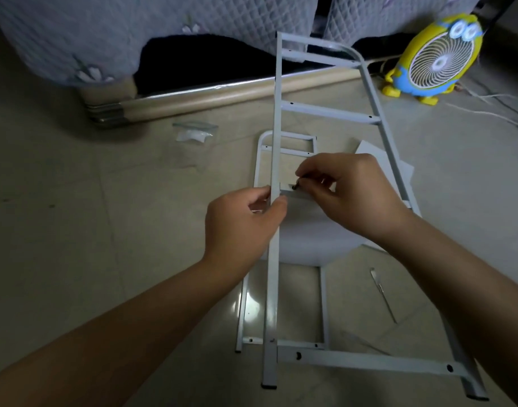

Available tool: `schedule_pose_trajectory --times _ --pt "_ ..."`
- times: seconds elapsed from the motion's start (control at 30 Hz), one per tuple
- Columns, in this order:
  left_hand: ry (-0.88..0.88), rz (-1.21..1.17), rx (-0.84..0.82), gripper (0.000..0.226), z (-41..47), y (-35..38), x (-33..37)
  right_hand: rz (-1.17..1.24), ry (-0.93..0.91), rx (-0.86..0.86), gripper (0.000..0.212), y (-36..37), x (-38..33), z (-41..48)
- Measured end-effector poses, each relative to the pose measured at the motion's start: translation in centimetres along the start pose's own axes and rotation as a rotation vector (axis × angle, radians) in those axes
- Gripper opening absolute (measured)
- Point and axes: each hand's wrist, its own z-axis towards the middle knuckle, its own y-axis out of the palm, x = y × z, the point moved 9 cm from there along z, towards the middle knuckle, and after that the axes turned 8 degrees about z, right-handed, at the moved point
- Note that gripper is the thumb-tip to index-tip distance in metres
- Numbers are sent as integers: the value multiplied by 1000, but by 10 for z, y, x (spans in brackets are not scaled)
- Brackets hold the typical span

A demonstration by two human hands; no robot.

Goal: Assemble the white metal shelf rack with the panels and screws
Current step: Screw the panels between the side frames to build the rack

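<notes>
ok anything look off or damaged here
Nothing looks damaged or spilled. The white side frame is held up by the left hand while the right hand pinches a screw against it; that is just assembly. A thin metal tool lies loose on the floor.

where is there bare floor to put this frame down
Widest bare tile: left of the left hand gripping the white metal frame, up to the clear plastic bag and quilted grey bed cover. Smaller patch: between the white flat panel and yellow cartoon fan. Crowded centre: second frame, panel, thin metal tool, right hand pinching a dark screw.
</notes>
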Motion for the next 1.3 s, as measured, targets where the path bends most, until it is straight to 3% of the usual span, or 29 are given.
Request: schedule_pose_trajectory --times 0.33,0.6,0.73,0.93,1.07,1.3 --pt "-17 -57 -40 28 -1 5 -5 -159 -138 -150 13 13 -9 10" --pt "16 -182 -190 26 -3 5 -7 -174 -193 -261 36 21 -6 11" --pt "15 -216 -236 26 -5 6 -8 -172 -182 -263 35 23 -8 8" --pt "-5 -237 -244 24 -6 9 -10 -255 -146 -263 32 25 -7 4" --pt "-18 -256 -252 25 -5 11 -12 -211 -65 -440 24 27 2 3" --pt "22 -215 -233 31 -5 9 -8 -309 -205 -410 34 26 -11 4"
